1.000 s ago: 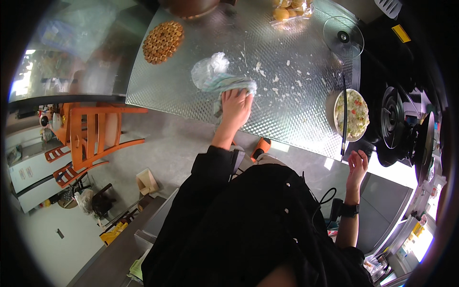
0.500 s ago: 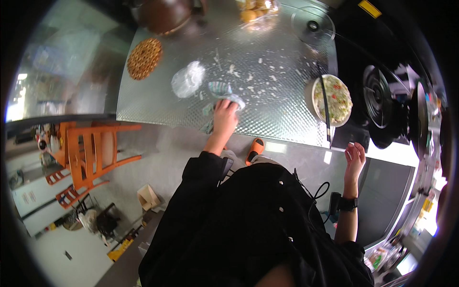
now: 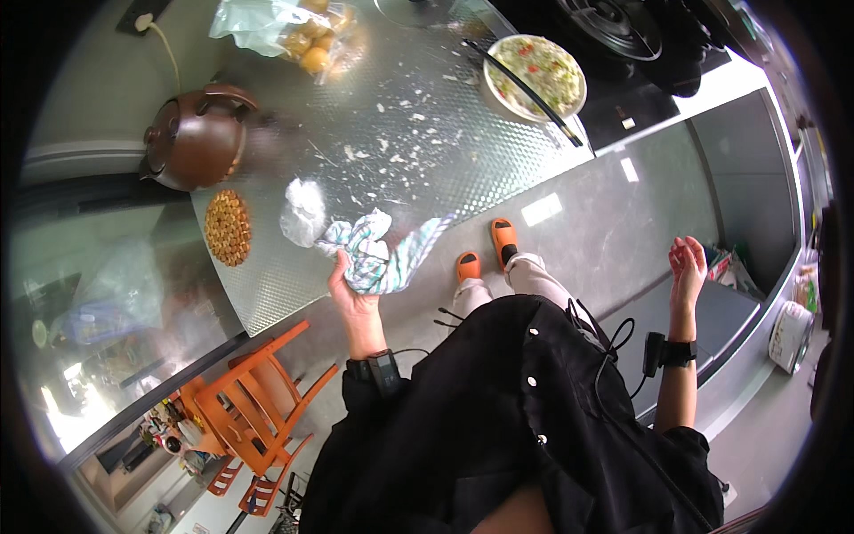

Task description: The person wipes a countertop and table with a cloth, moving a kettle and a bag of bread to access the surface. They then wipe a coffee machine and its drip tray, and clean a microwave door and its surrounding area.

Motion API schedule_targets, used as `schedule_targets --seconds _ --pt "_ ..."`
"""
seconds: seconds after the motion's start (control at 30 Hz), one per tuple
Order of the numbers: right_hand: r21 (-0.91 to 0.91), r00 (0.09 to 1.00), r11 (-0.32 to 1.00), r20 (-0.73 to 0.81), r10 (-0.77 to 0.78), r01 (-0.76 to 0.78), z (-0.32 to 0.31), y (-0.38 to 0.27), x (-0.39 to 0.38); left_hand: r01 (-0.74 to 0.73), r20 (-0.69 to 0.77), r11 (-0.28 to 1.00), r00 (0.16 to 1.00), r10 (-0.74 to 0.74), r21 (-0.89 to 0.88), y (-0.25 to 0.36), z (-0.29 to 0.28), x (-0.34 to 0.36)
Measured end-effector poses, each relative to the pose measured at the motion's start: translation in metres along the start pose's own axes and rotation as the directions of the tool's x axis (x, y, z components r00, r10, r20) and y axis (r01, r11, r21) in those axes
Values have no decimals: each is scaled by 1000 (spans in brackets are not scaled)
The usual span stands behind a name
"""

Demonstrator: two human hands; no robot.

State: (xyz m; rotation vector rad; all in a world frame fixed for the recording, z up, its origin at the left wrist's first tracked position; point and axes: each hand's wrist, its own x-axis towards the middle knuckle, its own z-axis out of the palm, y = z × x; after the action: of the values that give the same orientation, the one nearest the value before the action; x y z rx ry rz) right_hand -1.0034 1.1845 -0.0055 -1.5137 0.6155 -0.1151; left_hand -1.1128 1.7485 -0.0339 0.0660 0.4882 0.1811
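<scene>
Most fingers of the left hand (image 3: pixel 358 305) are hidden by the cloth (image 3: pixel 382 270), whose right end blurs. White bits (image 3: pixel 350 153) on the tabletop (image 3: pixel 276 285) are too small to identify. The picture's far edge cuts off the far bag (image 3: pixel 256 22) and the stove (image 3: pixel 614 27). Chopsticks (image 3: pixel 525 86) cover some food (image 3: pixel 553 76) in the bowl (image 3: pixel 500 105).

1 brown pot (image 3: pixel 200 138) near 1 trivet (image 3: pixel 229 228)
</scene>
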Motion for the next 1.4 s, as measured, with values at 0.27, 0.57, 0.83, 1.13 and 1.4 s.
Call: schedule_targets --seconds 0.27,0.57,0.83,1.13,1.4 --pt "124 979 992 -206 3 23 -110 28 -25 229 69 952 967 -247 203 -90 55 -11" --pt "252 931 966 -365 32 65 -260 21 22 493 77 792 830 -552 359 -346 122 9" --pt "328 889 937 -456 45 121 -363 -25 81 648 112 576 611 -784 498 -581 188 43" --pt "408 763 907 -617 191 103 -429 -66 206 765 82 364 381 -921 532 -801 252 153" --pt "404 603 894 -767 217 192 -492 -114 297 796 25 230 262 -965 559 -1022 358 263"
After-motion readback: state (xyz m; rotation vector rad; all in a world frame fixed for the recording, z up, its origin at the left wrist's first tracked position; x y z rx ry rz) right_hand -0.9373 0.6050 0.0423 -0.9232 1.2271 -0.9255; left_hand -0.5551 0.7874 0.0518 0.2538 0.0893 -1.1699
